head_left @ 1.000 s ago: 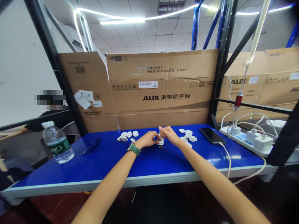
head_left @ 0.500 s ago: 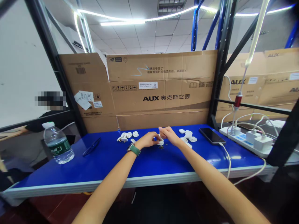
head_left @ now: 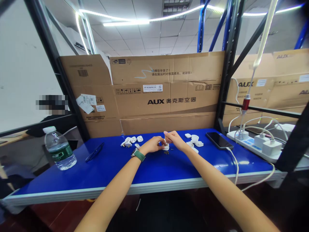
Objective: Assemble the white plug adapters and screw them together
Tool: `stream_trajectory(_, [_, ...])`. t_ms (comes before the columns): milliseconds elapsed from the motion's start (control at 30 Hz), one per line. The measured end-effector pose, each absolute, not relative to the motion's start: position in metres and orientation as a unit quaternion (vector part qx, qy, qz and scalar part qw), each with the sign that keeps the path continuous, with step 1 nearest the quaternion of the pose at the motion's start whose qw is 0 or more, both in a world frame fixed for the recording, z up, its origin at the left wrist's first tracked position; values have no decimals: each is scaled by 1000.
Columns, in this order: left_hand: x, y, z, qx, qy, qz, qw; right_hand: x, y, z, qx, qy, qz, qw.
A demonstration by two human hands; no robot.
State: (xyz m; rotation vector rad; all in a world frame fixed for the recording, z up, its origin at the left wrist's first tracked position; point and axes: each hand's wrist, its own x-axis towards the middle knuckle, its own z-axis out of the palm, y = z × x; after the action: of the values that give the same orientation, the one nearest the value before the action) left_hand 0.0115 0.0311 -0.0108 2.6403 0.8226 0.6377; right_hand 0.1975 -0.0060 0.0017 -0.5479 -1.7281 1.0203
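Note:
My left hand [head_left: 154,144], with a green-strapped watch [head_left: 138,154] at the wrist, is closed on a small white plug part [head_left: 166,148] low over the blue tabletop. Just above that part, my right hand [head_left: 174,140] is in a fist-like pinch, thumb side up. A thin pale thing shows below its fingers, too small to make out. Several tiny brass-coloured pieces [head_left: 166,152] lie in front of the white part. White plug pieces [head_left: 131,141] are gathered left of my left hand. More white covers [head_left: 194,139] lie right of my right hand.
A water bottle [head_left: 60,149] and dark glasses [head_left: 95,152] are on the left of the blue table [head_left: 154,172]. At right lie a phone [head_left: 219,141] with a cable and a power strip [head_left: 256,146]. Cardboard [head_left: 169,109] stands behind. A person [head_left: 54,112] sits beyond the left post.
Both hands stay in almost the same place, still closed at the white plug part. The view has shifted very slightly; nothing else visibly differs.

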Motion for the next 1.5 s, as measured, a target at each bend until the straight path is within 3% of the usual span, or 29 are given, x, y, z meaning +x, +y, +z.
stream_trajectory(1500, [10,31,-12,929,274,214,128,198,-1,-2,-221,-714,424,511])
